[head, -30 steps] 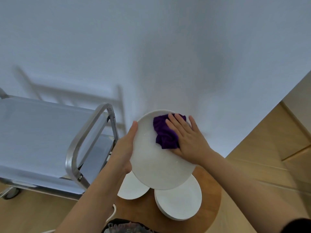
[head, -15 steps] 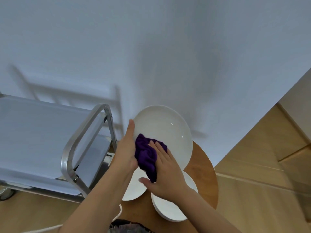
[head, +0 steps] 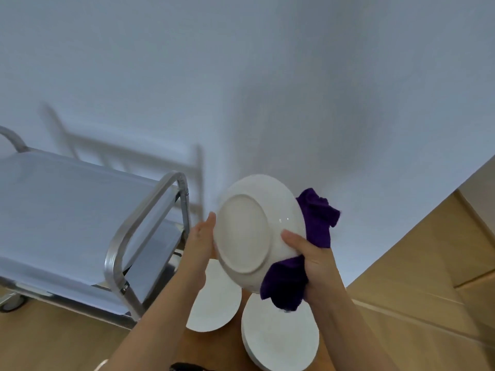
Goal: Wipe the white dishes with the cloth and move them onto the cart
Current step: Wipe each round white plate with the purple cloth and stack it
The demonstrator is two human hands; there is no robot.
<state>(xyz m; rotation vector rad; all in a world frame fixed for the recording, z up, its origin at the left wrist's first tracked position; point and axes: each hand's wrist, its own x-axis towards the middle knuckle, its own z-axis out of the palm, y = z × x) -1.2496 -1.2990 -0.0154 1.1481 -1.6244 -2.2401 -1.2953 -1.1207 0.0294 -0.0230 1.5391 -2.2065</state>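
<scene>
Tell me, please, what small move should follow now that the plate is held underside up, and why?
Probably rub the cloth across the plate's underside. The plate is turned base toward the camera, the right hand holds the cloth bunched at its rim, and the left hand steadies the other edge. The cart holds no dishes.

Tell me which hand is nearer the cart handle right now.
Left. The left hand supports the plate's edge just right of the cart handle; the right hand sits across the plate.

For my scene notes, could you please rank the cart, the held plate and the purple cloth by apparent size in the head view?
1. cart
2. held plate, though it is nearer the camera
3. purple cloth, partly hidden behind the plate
</scene>
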